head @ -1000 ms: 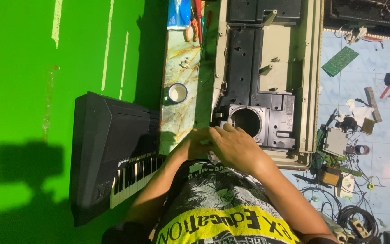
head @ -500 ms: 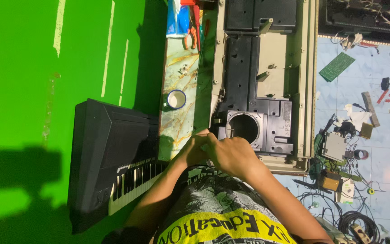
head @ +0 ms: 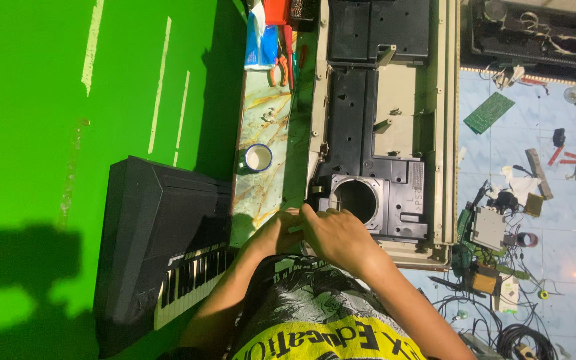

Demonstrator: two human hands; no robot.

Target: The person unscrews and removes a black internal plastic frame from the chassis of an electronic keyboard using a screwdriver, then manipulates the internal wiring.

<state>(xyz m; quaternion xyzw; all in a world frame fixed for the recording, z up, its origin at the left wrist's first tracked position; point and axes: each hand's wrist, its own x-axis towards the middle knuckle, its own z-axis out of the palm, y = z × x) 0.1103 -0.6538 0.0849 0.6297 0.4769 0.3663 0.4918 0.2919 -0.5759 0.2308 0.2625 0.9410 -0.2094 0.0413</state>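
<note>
We see our left hand [head: 276,233] and right hand [head: 336,233] pressed together at the near corner of the opened keyboard casing [head: 381,133] — fingers curled, though whether they pinch anything we cannot tell. Left of the casing, a black keyboard [head: 161,247] leans by the green wall. Further along that side sits a small white cup [head: 258,158], then red-handled pliers [head: 281,63].

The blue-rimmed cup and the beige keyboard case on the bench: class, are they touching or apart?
Apart. The head view shows the cup standing on the marbled bench top, with a plain strip of bench between it and the beige case.
</note>
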